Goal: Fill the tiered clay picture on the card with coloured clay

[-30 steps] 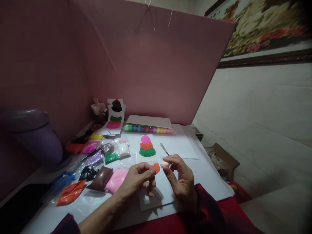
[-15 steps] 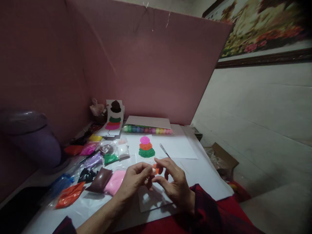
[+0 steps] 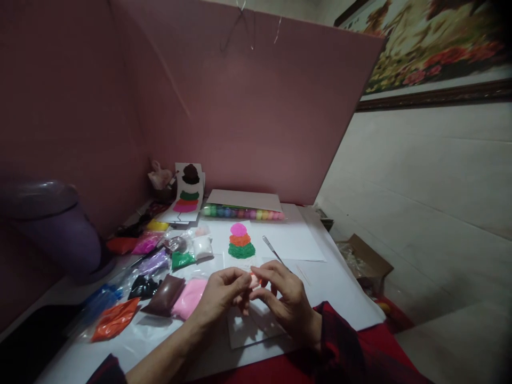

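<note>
Low over a white sheet (image 3: 256, 333), my left hand (image 3: 224, 290) pinches a small pale pink piece of modelling clay (image 3: 254, 281) between thumb and fingertips. My right hand (image 3: 286, 296) meets it from the other side, its index finger and thumb curled around the piece. Just beyond my hands, the sheet carries a stacked clay picture (image 3: 241, 241) in pink, orange and green. An orange patch below it is mostly hidden behind my fingers. A metal tool with a slim handle (image 3: 270, 245) lies beyond my right hand, its near end covered.
Bags of coloured clay crowd the left side, including pink (image 3: 189, 298), brown (image 3: 165, 296) and orange (image 3: 116, 320). Behind stand a pack of coloured balls (image 3: 244, 212) and a finished-looking clay card (image 3: 188, 202). Toothpicks (image 3: 303, 274) lie at right; a purple bin (image 3: 60, 234) stands left.
My right index finger has come down and closer to my left fingertips, onto the pale clay piece. More of the piece now shows between my hands.
</note>
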The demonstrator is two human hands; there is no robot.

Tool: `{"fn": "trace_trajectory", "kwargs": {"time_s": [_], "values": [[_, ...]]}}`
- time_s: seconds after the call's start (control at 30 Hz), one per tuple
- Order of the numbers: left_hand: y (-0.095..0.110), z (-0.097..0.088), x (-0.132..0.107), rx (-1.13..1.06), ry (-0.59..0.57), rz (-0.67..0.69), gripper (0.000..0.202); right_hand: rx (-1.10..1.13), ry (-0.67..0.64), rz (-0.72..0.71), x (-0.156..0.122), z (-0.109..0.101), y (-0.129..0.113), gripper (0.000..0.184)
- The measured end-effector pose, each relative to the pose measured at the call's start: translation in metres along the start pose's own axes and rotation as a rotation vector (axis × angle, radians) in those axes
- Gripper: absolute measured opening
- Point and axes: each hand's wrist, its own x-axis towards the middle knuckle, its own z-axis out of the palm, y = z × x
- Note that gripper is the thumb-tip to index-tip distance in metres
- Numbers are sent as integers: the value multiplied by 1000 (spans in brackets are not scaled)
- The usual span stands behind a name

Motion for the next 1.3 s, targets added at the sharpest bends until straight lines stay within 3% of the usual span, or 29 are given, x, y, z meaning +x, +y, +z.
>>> {"fn": "trace_trajectory", "kwargs": {"time_s": [0.17, 0.37, 0.6, 0.8, 0.9, 1.2, 1.3], "values": [[2, 1, 0, 73, 24, 36, 37, 4, -1, 5, 2, 0, -2, 10], [2, -2, 1, 39, -1, 20, 28, -34, -58, -77, 4, -2, -5, 10], [4, 0, 0, -74, 54, 44, 26, 32, -25, -1, 2, 0, -2, 9], [3, 0, -1, -71, 16, 69, 22, 70, -11, 39, -1, 0, -1, 27], [2, -1, -2, -60, 13, 48, 22, 70, -24, 57, -1, 1, 1, 8], [7, 2, -4, -12, 13, 6, 24, 91, -33, 79, 2, -2, -5, 7], [12, 7, -5, -36, 18, -17, 23, 215, -19, 207, 4, -1, -8, 6]]}}
